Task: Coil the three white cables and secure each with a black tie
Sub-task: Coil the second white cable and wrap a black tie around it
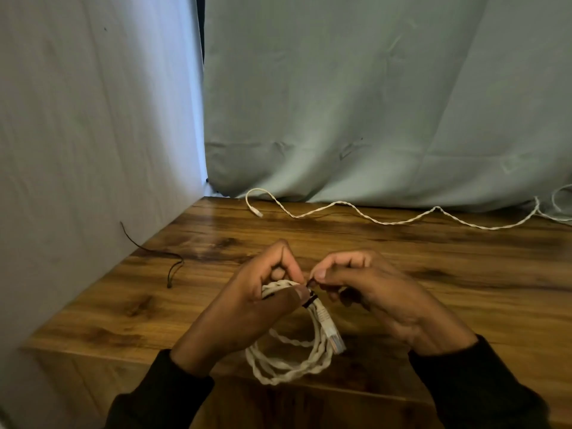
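Hands in dark sleeves are working together above a brown wood-grain desk (402,258), close to its near edge. The left hand (247,305) is gripping the top of a coiled white braided cable (288,363), its fingers (280,258) curled over the bundled strands and its thumb pressing along them. The coil's loops are hanging down from that grip, and the lowest loops are reaching the desk's front edge. A white plug end of this cable is lying along the right side of the coil, pointing downward.

A thin black tie (310,297) is wrapping the bundle just beside the left thumb tip. The right hand (371,289) is pinching the free end of that tie between thumb and forefinger, with the remaining fingers curled in toward the palm. The two hands are almost touching at the tie.

A second white braided cable, uncoiled (387,222), is lying in loose waves along the far edge of the desk, its small white connector resting near the back left corner and its other end running off to the right, where more white cable is showing at the picture's edge. Whether that is a third cable cannot be told.

Another thin black tie (170,264) is lying loose on the left side of the desk, one end rising against a pale fabric backdrop (93,119). A pale green cloth (371,88) is hanging behind the desk.
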